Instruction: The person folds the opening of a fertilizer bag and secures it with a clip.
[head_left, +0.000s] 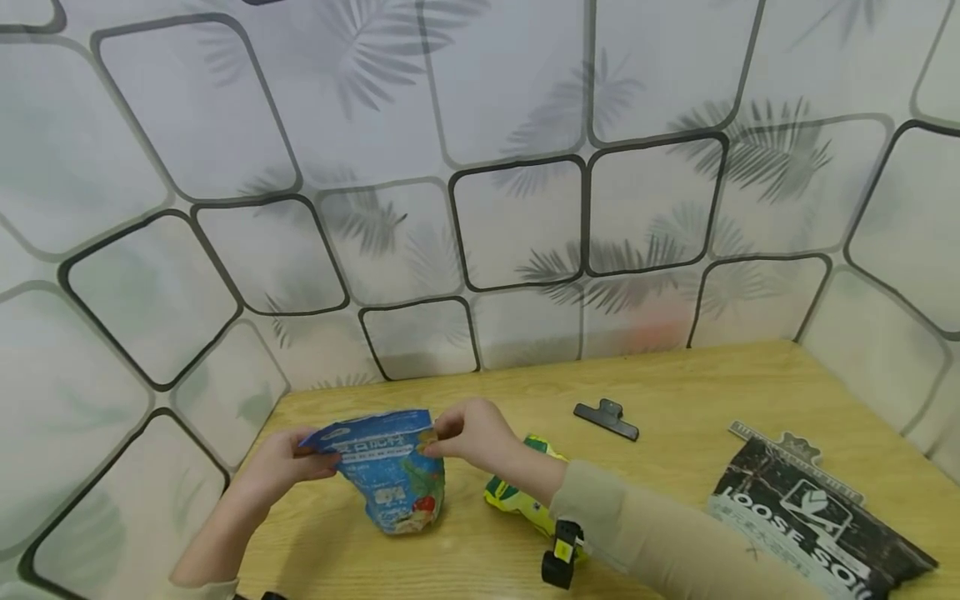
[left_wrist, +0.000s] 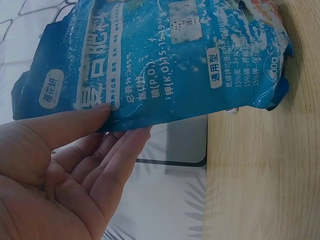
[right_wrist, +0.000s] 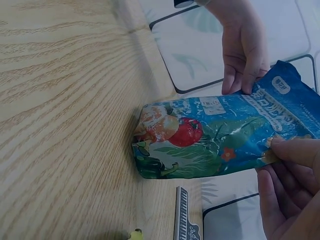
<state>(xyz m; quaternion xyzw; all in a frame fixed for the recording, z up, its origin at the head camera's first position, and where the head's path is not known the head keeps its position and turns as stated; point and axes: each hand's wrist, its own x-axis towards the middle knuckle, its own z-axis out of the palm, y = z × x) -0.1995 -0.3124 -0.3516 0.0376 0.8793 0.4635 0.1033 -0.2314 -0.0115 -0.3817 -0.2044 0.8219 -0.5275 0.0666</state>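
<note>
A blue fertilizer bag [head_left: 401, 475] with vegetable pictures and white Chinese print is held upright between both hands, its base down at the wooden tabletop. My left hand [head_left: 279, 467] pinches its upper left edge, thumb [left_wrist: 75, 122] on the printed front and fingers behind. On the opposite side, my right hand [head_left: 476, 437] pinches the upper right edge between thumb and fingers. The right wrist view shows a red tomato picture low on the bag [right_wrist: 220, 135], with the left hand [right_wrist: 245, 50] beyond it. The bag's top edge looks flat and wide.
Partly behind the right forearm lies a yellow-green bag [head_left: 517, 500]. A black clip [head_left: 607, 418] rests farther back on the wooden table [head_left: 480, 567]. To the right is a black "Loose Soil" bag [head_left: 810, 517] with a long clip [head_left: 798, 458] across its top. Patterned cloth walls surround the table.
</note>
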